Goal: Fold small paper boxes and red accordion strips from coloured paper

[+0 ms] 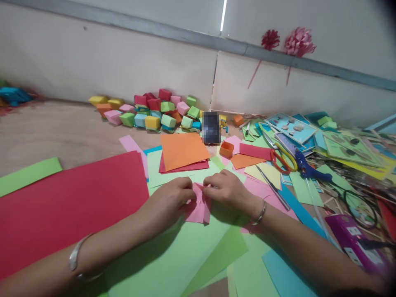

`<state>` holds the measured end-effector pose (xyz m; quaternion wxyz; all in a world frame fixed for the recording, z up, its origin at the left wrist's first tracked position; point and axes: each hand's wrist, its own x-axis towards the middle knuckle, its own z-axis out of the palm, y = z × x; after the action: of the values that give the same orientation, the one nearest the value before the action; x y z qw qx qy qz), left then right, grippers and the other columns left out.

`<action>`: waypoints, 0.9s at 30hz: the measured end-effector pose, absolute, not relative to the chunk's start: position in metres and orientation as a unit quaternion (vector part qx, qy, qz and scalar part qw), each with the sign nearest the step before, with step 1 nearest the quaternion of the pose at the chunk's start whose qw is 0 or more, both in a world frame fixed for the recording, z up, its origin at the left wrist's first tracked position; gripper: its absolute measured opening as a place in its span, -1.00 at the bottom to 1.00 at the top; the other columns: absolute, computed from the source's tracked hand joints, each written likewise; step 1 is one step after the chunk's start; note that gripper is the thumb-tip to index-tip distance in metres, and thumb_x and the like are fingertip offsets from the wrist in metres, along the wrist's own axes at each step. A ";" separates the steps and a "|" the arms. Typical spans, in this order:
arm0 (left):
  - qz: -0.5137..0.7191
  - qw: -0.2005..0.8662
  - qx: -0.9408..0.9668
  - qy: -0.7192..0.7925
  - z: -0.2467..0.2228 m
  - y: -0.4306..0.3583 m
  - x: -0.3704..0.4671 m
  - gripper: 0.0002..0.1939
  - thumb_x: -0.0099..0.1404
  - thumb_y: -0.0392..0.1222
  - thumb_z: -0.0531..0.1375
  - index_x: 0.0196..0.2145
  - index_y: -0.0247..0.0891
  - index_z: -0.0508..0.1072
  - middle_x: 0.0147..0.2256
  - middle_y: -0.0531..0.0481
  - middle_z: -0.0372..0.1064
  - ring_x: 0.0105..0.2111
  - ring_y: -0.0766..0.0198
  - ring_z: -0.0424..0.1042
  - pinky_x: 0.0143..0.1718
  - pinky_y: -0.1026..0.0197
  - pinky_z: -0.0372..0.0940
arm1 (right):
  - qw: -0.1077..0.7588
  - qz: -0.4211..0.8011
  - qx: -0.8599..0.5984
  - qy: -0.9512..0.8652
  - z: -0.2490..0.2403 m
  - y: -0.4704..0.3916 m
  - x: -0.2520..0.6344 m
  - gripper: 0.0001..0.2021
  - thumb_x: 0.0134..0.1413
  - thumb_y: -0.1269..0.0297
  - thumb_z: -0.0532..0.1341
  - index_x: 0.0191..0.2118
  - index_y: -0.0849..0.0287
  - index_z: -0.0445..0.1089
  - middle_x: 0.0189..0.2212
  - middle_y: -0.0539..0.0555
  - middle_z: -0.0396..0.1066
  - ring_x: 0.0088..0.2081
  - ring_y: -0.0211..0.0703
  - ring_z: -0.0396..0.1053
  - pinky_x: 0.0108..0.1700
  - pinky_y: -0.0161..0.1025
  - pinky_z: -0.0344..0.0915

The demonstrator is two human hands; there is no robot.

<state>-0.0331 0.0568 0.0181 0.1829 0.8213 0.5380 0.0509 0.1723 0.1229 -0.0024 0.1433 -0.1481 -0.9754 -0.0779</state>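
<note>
A small piece of pink paper [198, 212] with crease lines is held between my two hands, above a pile of light green sheets [148, 264]. My left hand [175, 194] pinches its left side near the top edge. On the other side, my right hand [224, 187] pinches the upper right part with thumb and fingers. The fingertips of both hands nearly meet over the paper and hide part of its top. Just beyond the hands lie an orange sheet [184, 149] and a small folded orange paper box [227, 149].
Large red sheets [77, 206] lie at left. Several folded paper boxes [153, 123] are stacked by the wall. To the right are scissors [280, 161], a craft knife [274, 187], a blue glue gun [309, 167] with cable, and a purple power strip [352, 239].
</note>
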 end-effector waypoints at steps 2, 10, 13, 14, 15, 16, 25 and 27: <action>0.048 0.192 0.831 0.519 0.017 0.056 -0.032 -0.70 0.28 -0.37 0.04 -0.45 -0.27 0.54 -0.31 -0.10 0.41 -0.31 0.20 0.39 -0.36 0.23 0.16 | 0.130 -0.057 -0.109 -0.984 0.002 0.126 0.177 -0.71 0.40 0.44 -0.03 -0.22 0.20 0.44 -0.23 0.03 0.49 -0.33 -0.29 0.24 -0.28 -0.22 0.00; 0.055 0.192 0.838 0.508 0.014 0.049 -0.029 -0.72 0.23 -0.45 0.03 -0.53 -0.30 0.46 -0.43 -0.04 0.34 -0.45 0.27 0.28 -0.44 0.23 0.14 | 0.066 0.034 -0.086 -0.994 0.023 0.128 0.181 -0.78 0.38 0.36 0.05 -0.01 0.08 0.40 -0.03 -0.01 0.48 -0.01 -0.19 0.26 -0.10 -0.21 0.08; 0.101 0.211 0.829 0.509 0.006 0.047 -0.031 -0.72 0.25 -0.43 0.02 -0.55 -0.28 0.39 -0.48 0.02 0.26 -0.48 0.30 0.23 -0.44 0.25 0.16 | 0.047 0.047 -0.072 -0.995 0.022 0.126 0.178 -0.79 0.39 0.36 0.04 -0.06 0.10 0.42 -0.07 -0.01 0.49 0.02 -0.18 0.25 -0.07 -0.20 0.06; 0.114 0.215 0.826 0.509 0.003 0.047 -0.031 -0.71 0.27 -0.42 0.01 -0.56 -0.28 0.38 -0.49 0.03 0.24 -0.49 0.31 0.22 -0.43 0.25 0.16 | 0.048 0.048 -0.068 -0.995 0.021 0.124 0.178 -0.79 0.39 0.36 0.04 -0.08 0.11 0.42 -0.09 0.00 0.50 0.02 -0.19 0.25 -0.07 -0.20 0.06; 0.124 0.217 0.824 0.509 0.001 0.046 -0.032 -0.70 0.29 -0.40 0.01 -0.56 -0.27 0.37 -0.49 0.03 0.23 -0.49 0.31 0.22 -0.42 0.24 0.17 | 0.050 0.047 -0.066 -0.995 0.020 0.123 0.177 -0.78 0.40 0.36 0.03 -0.06 0.11 0.42 -0.10 0.00 0.50 0.01 -0.19 0.25 -0.07 -0.19 0.06; 0.132 0.216 0.823 0.509 -0.001 0.045 -0.032 -0.69 0.31 -0.39 0.01 -0.56 -0.27 0.37 -0.49 0.03 0.23 -0.49 0.31 0.22 -0.41 0.24 0.17 | 0.054 0.043 -0.063 -0.996 0.020 0.121 0.176 -0.77 0.40 0.37 0.01 -0.04 0.12 0.41 -0.12 0.01 0.50 0.00 -0.19 0.24 -0.08 -0.19 0.06; 0.150 0.219 0.817 0.512 -0.009 0.045 -0.033 -0.71 0.30 -0.35 0.01 -0.51 -0.27 0.43 -0.49 0.02 0.26 -0.48 0.30 0.23 -0.42 0.24 0.18 | 0.043 -0.013 -0.097 -0.994 0.014 0.109 0.166 -0.83 0.34 0.35 0.10 -0.24 0.18 0.42 -0.36 0.04 0.37 -0.25 -0.15 0.12 -0.23 -0.17 -0.02; 0.146 0.219 0.818 0.512 -0.009 0.046 -0.033 -0.71 0.30 -0.33 0.03 -0.53 -0.27 0.43 -0.51 0.02 0.25 -0.49 0.31 0.22 -0.44 0.25 0.17 | 0.036 -0.017 -0.109 -0.993 0.013 0.109 0.165 -0.83 0.32 0.34 0.13 -0.31 0.18 0.42 -0.40 0.04 0.33 -0.28 -0.15 0.09 -0.27 -0.17 -0.05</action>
<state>-0.0332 0.0464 -0.0091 0.2193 0.8178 0.5116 0.1463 0.1649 0.1086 0.0128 0.0360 -0.1089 -0.9933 -0.0167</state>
